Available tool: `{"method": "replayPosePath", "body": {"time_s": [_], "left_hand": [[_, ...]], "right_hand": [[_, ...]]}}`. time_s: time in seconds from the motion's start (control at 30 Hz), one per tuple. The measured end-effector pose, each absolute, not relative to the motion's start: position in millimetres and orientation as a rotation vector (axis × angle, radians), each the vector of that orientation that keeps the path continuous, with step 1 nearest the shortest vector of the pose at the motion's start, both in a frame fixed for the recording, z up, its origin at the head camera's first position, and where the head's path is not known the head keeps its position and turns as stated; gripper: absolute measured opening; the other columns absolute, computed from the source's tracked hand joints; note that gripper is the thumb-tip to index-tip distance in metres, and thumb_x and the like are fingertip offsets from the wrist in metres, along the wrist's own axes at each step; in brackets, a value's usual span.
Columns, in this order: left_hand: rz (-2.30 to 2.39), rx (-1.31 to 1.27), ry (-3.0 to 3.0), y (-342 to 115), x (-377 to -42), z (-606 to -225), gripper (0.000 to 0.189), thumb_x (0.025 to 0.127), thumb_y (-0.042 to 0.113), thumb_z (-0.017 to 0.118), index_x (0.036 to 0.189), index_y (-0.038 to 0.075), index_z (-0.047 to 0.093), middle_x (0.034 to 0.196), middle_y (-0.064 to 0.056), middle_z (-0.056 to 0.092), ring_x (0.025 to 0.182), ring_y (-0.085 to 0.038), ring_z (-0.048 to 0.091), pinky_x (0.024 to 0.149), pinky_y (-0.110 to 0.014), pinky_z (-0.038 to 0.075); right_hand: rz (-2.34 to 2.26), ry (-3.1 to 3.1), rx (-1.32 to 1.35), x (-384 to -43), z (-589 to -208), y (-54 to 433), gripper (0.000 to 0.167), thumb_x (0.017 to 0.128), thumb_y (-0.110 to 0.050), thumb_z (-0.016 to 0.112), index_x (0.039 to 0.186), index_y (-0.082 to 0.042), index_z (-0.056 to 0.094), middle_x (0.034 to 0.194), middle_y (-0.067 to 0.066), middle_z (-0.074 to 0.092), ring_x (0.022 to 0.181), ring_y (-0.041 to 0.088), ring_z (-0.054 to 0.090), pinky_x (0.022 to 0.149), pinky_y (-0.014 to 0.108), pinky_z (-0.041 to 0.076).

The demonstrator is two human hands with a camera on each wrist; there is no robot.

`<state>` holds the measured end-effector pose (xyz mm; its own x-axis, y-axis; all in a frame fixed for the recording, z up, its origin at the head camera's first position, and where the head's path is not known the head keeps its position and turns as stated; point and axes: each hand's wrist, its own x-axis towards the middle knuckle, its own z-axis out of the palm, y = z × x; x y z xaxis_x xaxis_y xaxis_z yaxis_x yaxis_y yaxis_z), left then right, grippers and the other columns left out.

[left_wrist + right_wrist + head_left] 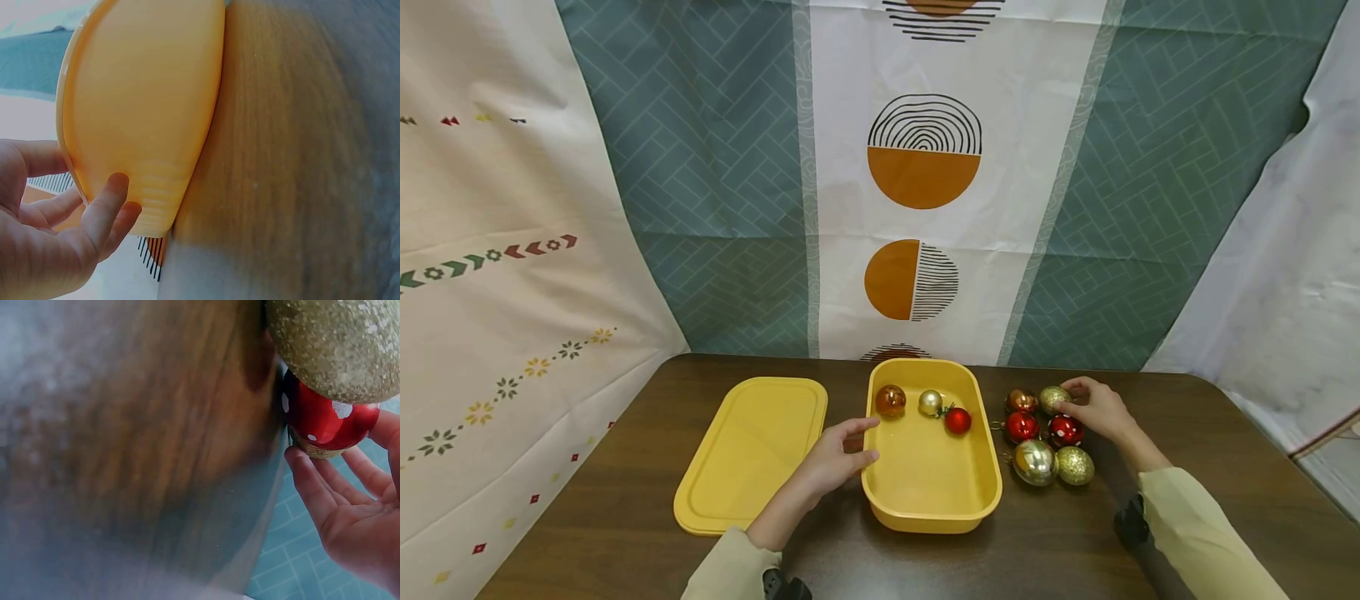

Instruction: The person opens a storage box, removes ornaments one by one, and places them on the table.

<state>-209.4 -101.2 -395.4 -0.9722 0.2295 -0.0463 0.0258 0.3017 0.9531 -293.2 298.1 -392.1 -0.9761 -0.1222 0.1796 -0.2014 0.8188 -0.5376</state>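
Note:
My left hand (838, 457) holds the left rim of a yellow plastic box (917, 518). In the left wrist view, the thumb reaches the rim and other fingers lie against the box's outer wall (144, 100). Inside the box are an orange-brown bauble (891, 401), a small gold bauble (929, 402) and a red bauble (957, 421). My right hand (1101, 410) pinches a gold glitter bauble (1053, 398) at the back of a cluster on the right. A red bauble with white spots (334, 419) partly hides it in the right wrist view.
A yellow lid (752, 454) lies flat left of the box. Near the right hand are a copper bauble (1021, 401), a plain red bauble (1021, 427), a large shiny gold bauble (1034, 462) and another glitter bauble (1075, 465). Patterned curtains (730, 167) hang behind the brown table (625, 475).

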Motion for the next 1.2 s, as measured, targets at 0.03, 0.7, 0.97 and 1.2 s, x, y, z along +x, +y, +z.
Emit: {"method": "replayPosePath", "body": {"time_s": [0.03, 0.7, 0.97, 1.2], "left_hand": [[1.746, 0.240, 2.387, -101.1, -209.6, -395.5, 0.046, 0.085, 0.005, 0.061, 0.129, 0.000, 0.048, 0.128, -0.022, 0.047, 0.108, -0.033, 0.053, 0.078, -0.036, 0.052], [1.757, 0.261, 2.384, -100.1, -209.0, -393.5, 0.044, 0.085, 0.005, 0.060, 0.128, 0.001, 0.049, 0.125, -0.023, 0.049, 0.107, -0.032, 0.053, 0.078, -0.035, 0.052], [1.761, 0.240, 2.374, -100.6, -208.4, -393.5, 0.046, 0.085, 0.005, 0.060, 0.128, 0.001, 0.049, 0.128, -0.022, 0.047, 0.108, -0.033, 0.052, 0.078, -0.036, 0.052], [1.749, 0.200, 2.381, -101.0, -207.8, -393.0, 0.046, 0.084, 0.006, 0.062, 0.129, 0.002, 0.049, 0.129, -0.021, 0.047, 0.110, -0.033, 0.052, 0.079, -0.037, 0.051]], "right_hand": [[0.869, -2.868, 0.257, -293.7, -391.9, 298.3, 0.041, 0.082, -0.021, 0.066, 0.109, 0.008, 0.054, 0.106, 0.031, 0.057, 0.097, 0.046, 0.052, 0.076, 0.053, 0.043], [0.918, -2.862, 0.252, -293.8, -393.2, 302.6, 0.041, 0.083, -0.023, 0.066, 0.110, 0.006, 0.055, 0.107, 0.031, 0.058, 0.100, 0.047, 0.051, 0.077, 0.052, 0.043], [0.899, -2.840, 0.268, -292.4, -390.8, 305.1, 0.042, 0.083, -0.023, 0.065, 0.111, 0.006, 0.055, 0.108, 0.031, 0.058, 0.102, 0.047, 0.051, 0.078, 0.053, 0.042], [0.912, -2.778, 0.314, -286.1, -379.8, 297.0, 0.040, 0.085, -0.021, 0.064, 0.112, 0.007, 0.056, 0.108, 0.029, 0.058, 0.099, 0.044, 0.055, 0.080, 0.052, 0.044]]}}
